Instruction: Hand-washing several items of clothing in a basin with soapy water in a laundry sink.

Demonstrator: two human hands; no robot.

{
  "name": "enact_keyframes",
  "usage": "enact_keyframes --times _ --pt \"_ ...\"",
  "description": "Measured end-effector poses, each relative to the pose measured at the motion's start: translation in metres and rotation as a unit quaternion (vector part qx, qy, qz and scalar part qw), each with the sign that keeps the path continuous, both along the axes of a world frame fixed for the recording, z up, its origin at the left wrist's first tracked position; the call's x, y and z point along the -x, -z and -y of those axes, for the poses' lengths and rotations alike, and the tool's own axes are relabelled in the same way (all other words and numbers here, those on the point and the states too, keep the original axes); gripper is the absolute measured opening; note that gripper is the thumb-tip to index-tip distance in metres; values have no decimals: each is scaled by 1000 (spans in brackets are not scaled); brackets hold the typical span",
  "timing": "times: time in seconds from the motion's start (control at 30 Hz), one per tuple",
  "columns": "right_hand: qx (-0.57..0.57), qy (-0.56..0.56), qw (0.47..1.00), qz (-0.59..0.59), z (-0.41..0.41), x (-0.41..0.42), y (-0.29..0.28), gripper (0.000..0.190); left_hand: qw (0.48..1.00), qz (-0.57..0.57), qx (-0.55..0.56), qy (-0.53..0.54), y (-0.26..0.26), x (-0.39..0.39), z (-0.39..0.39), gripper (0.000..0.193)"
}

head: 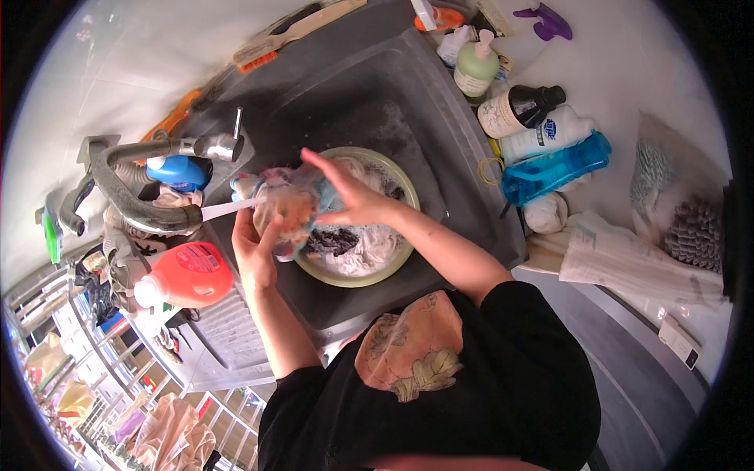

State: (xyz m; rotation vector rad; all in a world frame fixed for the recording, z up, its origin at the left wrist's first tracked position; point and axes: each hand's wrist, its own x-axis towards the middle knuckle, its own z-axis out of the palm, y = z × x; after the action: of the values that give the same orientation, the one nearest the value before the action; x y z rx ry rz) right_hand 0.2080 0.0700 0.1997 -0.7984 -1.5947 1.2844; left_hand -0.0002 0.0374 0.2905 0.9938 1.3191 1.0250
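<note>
Under the running stream from the metal faucet [185, 219], my left hand [256, 253] grips a wet multicoloured cloth [291, 206], thumb pressed over its front. The cloth is blurred, with an orange patch showing and pale blue at its edges. On its other side, my right hand [359, 197] has its fingers spread apart; its thumb tip is close to the cloth, and I cannot tell if they touch. Below both hands a pale green basin [351, 281] stands in the dark grey sink [377, 76]. Wet white fabric [368, 256] and a dark piece [333, 241] lie inside among suds.
A red detergent jug [197, 275] stands left, by a blue bottle [177, 172] behind the faucet. Along the right rim sit a green pump bottle [476, 69], a dark-capped bottle [512, 112] and a blue clear bottle [556, 168]. A wooden-handled brush [300, 32] lies on the back edge.
</note>
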Motion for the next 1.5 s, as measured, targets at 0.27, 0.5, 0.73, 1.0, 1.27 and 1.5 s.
enact_keyframes --times 0.27,0.5,0.73,1.0,1.27,1.5 --pt "-49 -4 981 189 -8 21 -20 149 997 65 42 -15 -27 31 11 66" --pt "-9 -19 980 196 -6 62 77 81 942 304 -40 -134 -16 44 19 81" --pt "-77 97 977 173 -50 61 44 54 906 -415 -1 81 31 65 27 76" --pt "299 -124 924 -202 -52 102 -34 30 975 202 75 57 155 60 3 75" --pt "73 166 980 -83 -75 87 10 53 824 520 215 -71 115 -53 -5 88" --pt "-289 -106 941 138 -23 27 1 55 744 663 66 51 107 2 -15 79"
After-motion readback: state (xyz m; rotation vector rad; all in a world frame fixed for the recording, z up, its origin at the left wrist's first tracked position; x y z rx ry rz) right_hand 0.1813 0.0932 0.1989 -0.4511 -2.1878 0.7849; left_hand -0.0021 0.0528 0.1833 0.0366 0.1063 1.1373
